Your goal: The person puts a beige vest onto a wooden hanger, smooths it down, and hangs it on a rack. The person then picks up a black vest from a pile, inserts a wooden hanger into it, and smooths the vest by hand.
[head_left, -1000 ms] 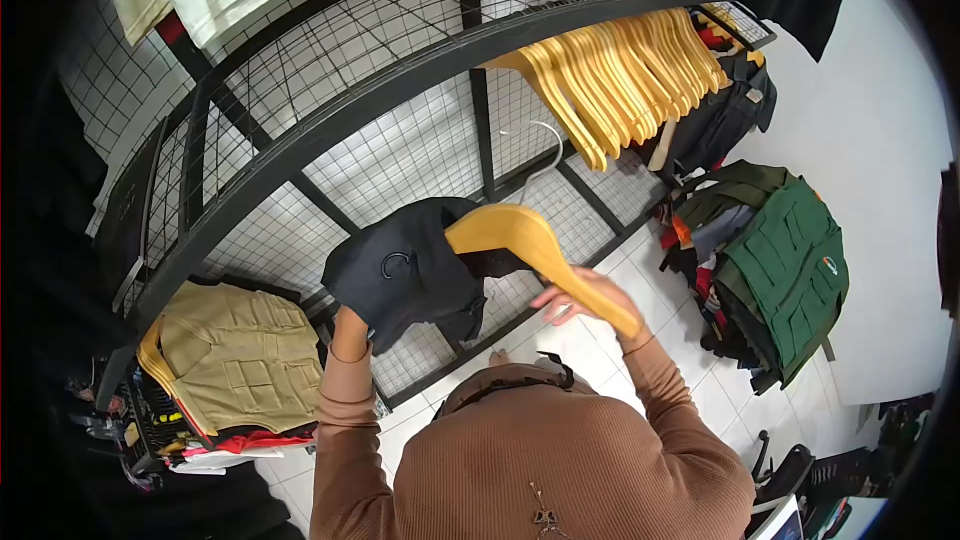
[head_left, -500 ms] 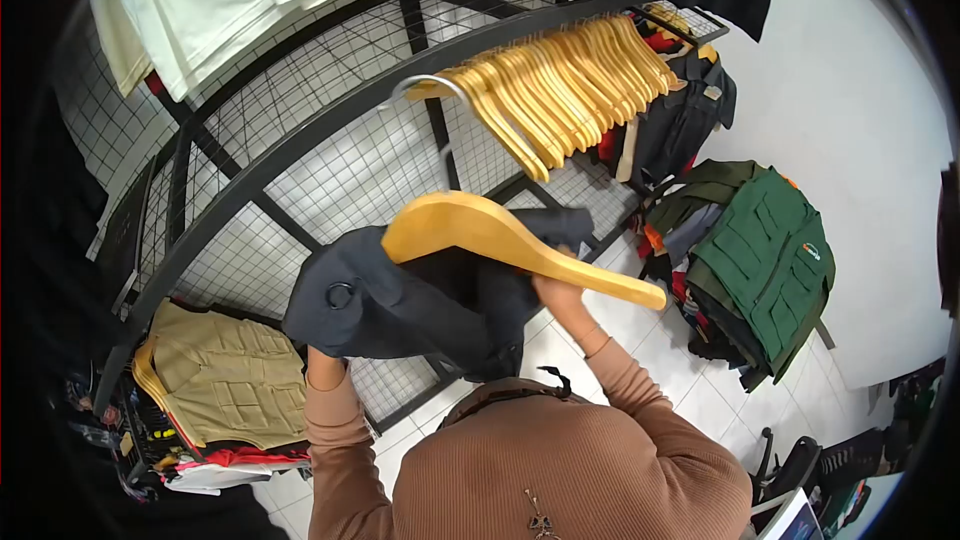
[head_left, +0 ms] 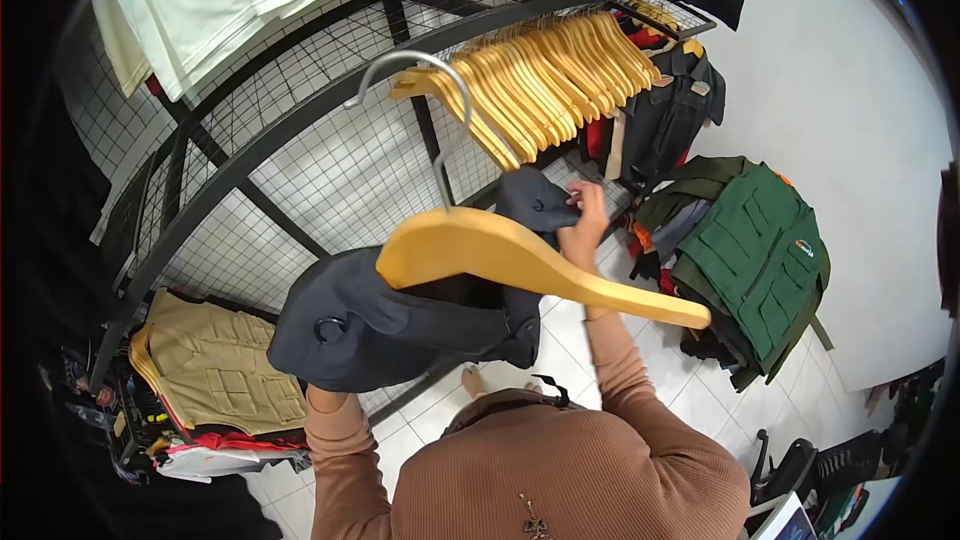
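Note:
A wooden hanger (head_left: 470, 240) with a metal hook is tilted in front of me. Its left arm goes into a dark garment (head_left: 350, 340) that has a ring on it; its right arm is bare and points right. My right hand (head_left: 587, 223) grips a raised edge of the garment beyond the hanger, fingers pinched on the cloth. Under the left part of the garment sits my left hand (head_left: 327, 399), with only its wrist area showing and its fingers hidden.
Many wooden hangers (head_left: 545, 80) hang in a row on a black rack (head_left: 235, 172) with wire mesh. Green vests (head_left: 760, 255) hang at right, beige vests (head_left: 220, 365) at lower left. White garments (head_left: 235, 0) hang at upper left. The floor is white tile (head_left: 565, 345).
My right hand has moved up and away from me, lifting the garment's far edge beyond the hanger. The hanger has come closer, its right end swinging right and down.

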{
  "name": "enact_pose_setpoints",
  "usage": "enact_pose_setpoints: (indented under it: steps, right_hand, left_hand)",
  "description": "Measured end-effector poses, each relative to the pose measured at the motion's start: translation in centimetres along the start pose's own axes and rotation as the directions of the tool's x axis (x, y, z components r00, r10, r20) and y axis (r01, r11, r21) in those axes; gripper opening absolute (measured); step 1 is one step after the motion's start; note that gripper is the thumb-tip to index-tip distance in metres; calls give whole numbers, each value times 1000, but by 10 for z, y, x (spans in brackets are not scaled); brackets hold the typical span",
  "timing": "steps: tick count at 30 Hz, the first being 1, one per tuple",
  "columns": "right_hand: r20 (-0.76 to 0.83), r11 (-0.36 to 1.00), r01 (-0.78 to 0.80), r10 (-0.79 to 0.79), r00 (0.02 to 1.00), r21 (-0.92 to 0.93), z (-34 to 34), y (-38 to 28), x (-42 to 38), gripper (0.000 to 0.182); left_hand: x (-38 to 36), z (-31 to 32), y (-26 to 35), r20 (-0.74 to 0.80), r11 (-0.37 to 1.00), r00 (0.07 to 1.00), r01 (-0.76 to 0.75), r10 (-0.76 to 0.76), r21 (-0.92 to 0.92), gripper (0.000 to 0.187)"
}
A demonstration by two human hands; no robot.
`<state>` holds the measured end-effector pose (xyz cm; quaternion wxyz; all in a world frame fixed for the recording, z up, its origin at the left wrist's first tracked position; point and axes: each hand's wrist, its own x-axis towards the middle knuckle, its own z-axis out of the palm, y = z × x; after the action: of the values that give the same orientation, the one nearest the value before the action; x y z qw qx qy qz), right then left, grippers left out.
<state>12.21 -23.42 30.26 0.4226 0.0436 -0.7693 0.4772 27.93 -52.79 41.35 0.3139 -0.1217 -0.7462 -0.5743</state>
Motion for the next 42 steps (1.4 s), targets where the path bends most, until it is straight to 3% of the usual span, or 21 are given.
enact_pose_setpoints:
  steps: [1,2,3,5,6,8,13,16,20,22,26,32,35,36,39,42]
  right_hand:
    - [175,997,15,-27,984,70,-15,9,9,35]
    - [180,997,18,-30,983,72,-29,18,20,35]
    - [283,989,63,-99,954,134,-45,17,33,29]
    - [381,977,93,-162,910,194,-73,12,46,22]
    - [449,981,14,-101,888,194,-84,10,50,22]
    - [577,974,-140,10,817,181,-101,2,58,21]
    - [522,973,-163,54,851,165,-124,-43,63,22]
    - [471,994,109,-99,877,6,-122,-80,53,26]
    - [418,940,300,-211,884,-160,-105,-113,20,32]
    - [531,964,250,-163,831,-96,-95,-124,1,35]
    - [617,953,290,-279,736,84,-95,-139,18,35]
    - [470,898,228,-396,789,375,-50,-176,57,31]
    - [454,861,143,-390,801,488,-7,-197,59,24]
    - [428,850,172,-412,804,497,6,-203,57,21]
    - [372,814,233,-472,799,532,38,-221,55,22]
    - [336,809,211,-445,830,548,58,-238,56,33]
  left_hand:
    - [-3,-8,-10,-5,992,1000,-4,5,125,27]
    - [-8,-17,-24,-11,969,1000,-4,7,247,27]
    - [-15,-27,-41,-14,932,1000,-1,6,364,28]
    - [-44,-59,-108,-3,907,999,-36,41,420,28]
    - [-61,-77,-147,11,877,996,-80,85,474,29]
    - [-73,-83,-163,28,842,991,-126,130,524,29]
    - [-83,-74,-147,-31,830,999,51,-41,556,36]
    - [-81,-55,-122,-48,819,994,112,-102,562,39]
    - [-82,-30,-108,50,876,982,141,-184,460,40]
    - [-83,-22,-103,87,896,972,162,-216,413,40]
    - [-85,-13,-95,168,923,947,208,-272,323,41]
    - [-90,-13,-90,199,932,921,291,-334,214,43]
    - [-90,-22,-92,265,757,895,112,-358,643,40]
    - [-88,-24,-92,245,750,901,122,-359,650,40]
    - [-72,-29,-77,34,924,966,235,-256,302,40]
    - [-45,-43,-52,15,910,978,186,-206,370,37]
